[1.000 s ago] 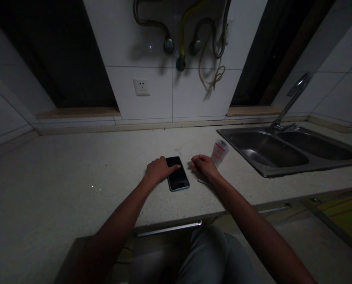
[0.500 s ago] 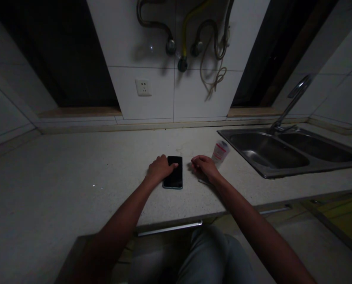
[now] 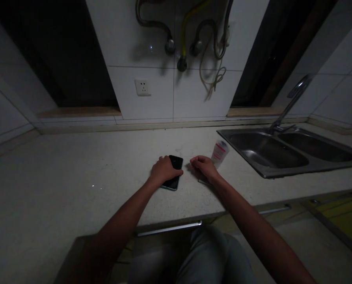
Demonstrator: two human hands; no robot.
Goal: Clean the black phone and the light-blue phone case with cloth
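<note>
A black-screened smartphone [image 3: 172, 183] lies screen up on the pale counter, slightly tilted. Across it reaches my left hand [image 3: 164, 169], thumb at the right edge and fingers at the left edge, closed around its width. My right hand [image 3: 203, 165] rests on the counter to the right of the phone, its fingers curled together; whether something small is pinched in them I cannot make out. Just behind that hand stands a clear plastic cup [image 3: 220, 152] with pink markings. A thin stick-like thing [image 3: 203, 182] lies partly hidden under my right wrist.
The counter [image 3: 75, 165] runs along a tiled wall with a socket [image 3: 142, 87] and several hoses above. A double steel sink [image 3: 264, 152] with a faucet [image 3: 294, 98] is set in at the right. A drawer handle [image 3: 170, 228] is below the counter's front edge.
My left hand has shifted right over the phone, its thumb moving from the screen to the right edge. The phone has turned slightly clockwise. My right hand has barely moved.
</note>
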